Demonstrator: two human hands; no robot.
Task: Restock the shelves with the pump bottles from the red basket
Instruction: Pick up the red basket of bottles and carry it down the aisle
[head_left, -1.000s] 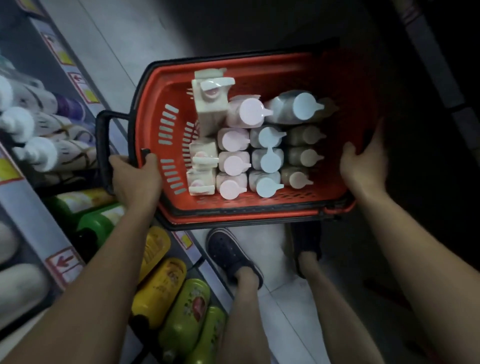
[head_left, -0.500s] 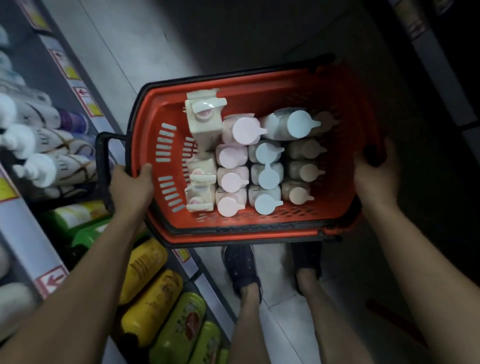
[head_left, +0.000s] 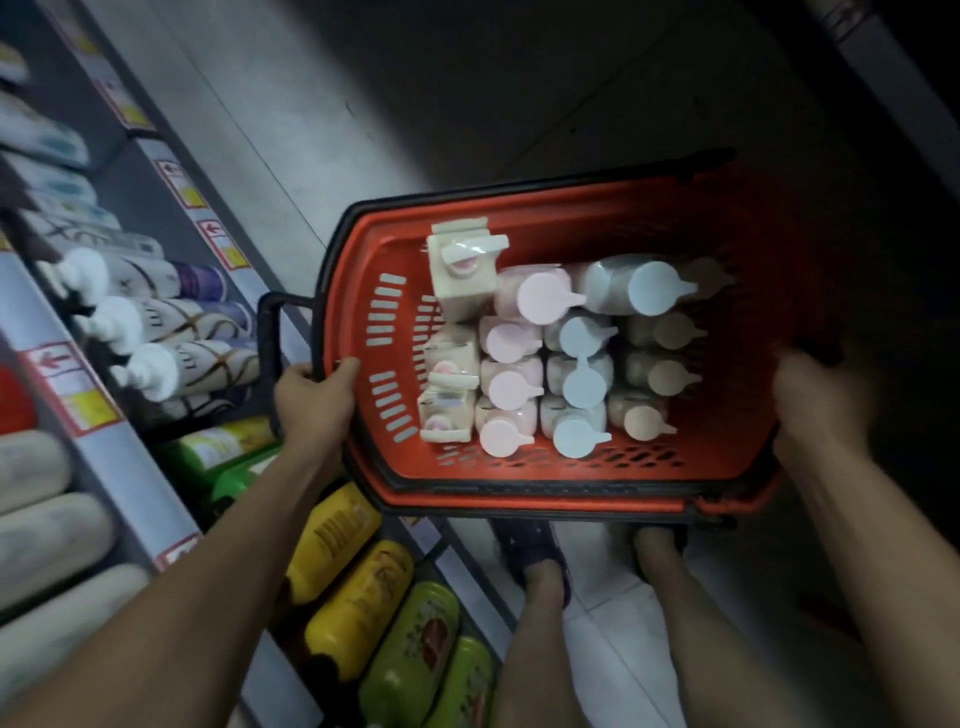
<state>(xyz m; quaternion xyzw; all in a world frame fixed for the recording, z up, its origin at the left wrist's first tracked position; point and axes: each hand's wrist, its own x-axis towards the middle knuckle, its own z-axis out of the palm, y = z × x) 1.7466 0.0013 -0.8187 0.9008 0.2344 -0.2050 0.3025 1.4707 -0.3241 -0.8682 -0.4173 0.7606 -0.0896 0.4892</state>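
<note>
- Pump bottles (head_left: 566, 358) stand upright and packed close in the red basket (head_left: 358, 332), filling its left and middle part; none looks shelved from it yet.
- Inside the basket: cream square bottles on the left, then rows with pink, pale blue and beige pump tops.
- Left hand (head_left: 311, 400) is clamped on the basket's left rim beside its black handle (head_left: 272, 332).
- Right hand (head_left: 815, 400) holds the basket's right end; it is blurred, so how its fingers close I cannot tell.
- Two-handed hold probably keeps the loaded basket level above the floor.
- Shelves (head_left: 78, 395) left of the basket hold white pump bottles lying nozzle-out, with yellow and green bottles below.
</note>
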